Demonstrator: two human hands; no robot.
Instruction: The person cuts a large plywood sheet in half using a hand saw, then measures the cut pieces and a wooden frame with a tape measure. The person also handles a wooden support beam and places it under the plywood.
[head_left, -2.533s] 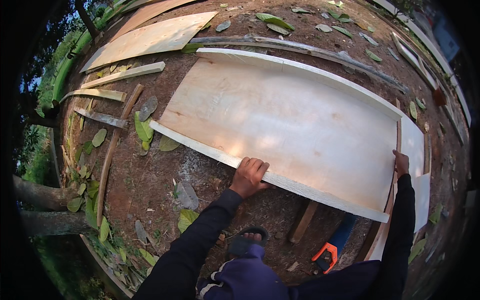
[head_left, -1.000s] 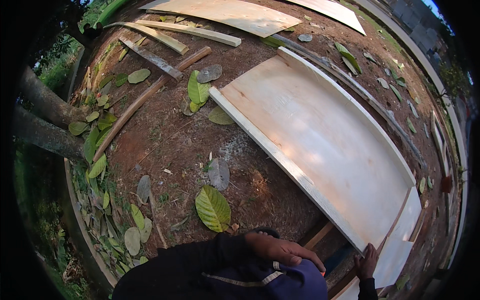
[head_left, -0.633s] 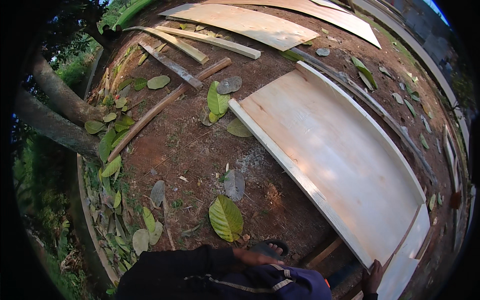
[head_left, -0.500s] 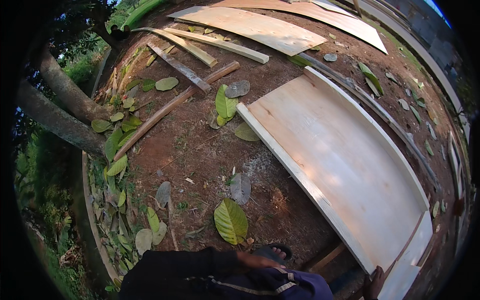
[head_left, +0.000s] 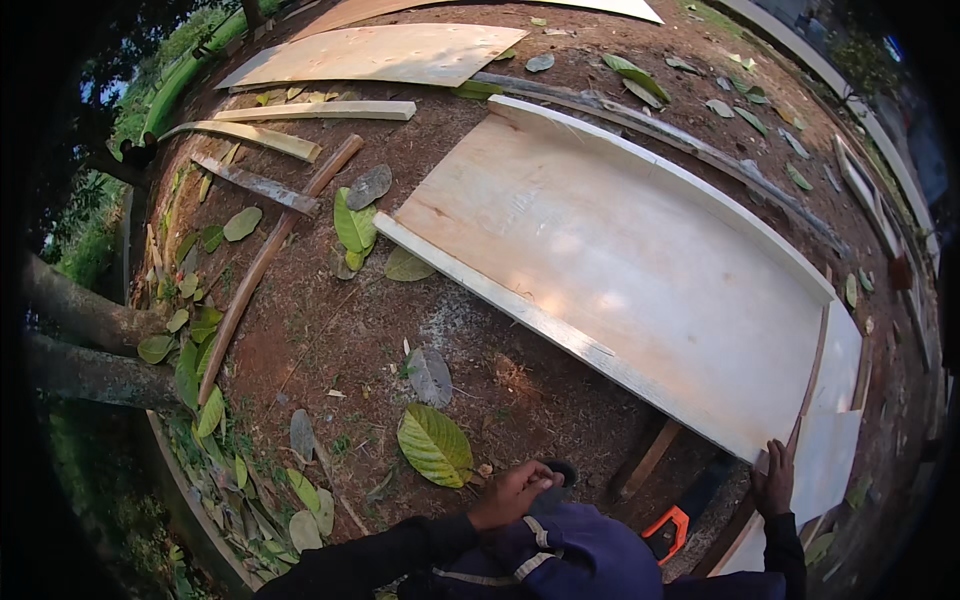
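Observation:
A shallow plywood panel with raised wooden strips along its long sides lies in front of me, to the right. My right hand grips its near corner, fingers over the edge. Over my lap, my left hand is closed with thumb and fingers pressed together; whatever may be between them is too small to make out. Between the panel and my knee shows a saw's orange handle, its dark blade partly in shadow. White sheet pieces lie beyond my right hand.
Crossed timber pieces and loose battens lie on the soil at far left. Plywood sheets lie at the back. A long grey pole runs behind the panel. Large leaves are scattered about; tree trunks stand left.
My left hand has risen into fuller view, its fingers drawn together. My view has turned right, so the scene shifts left. The orange saw handle has come into sight; my right hand stays at the panel's corner.

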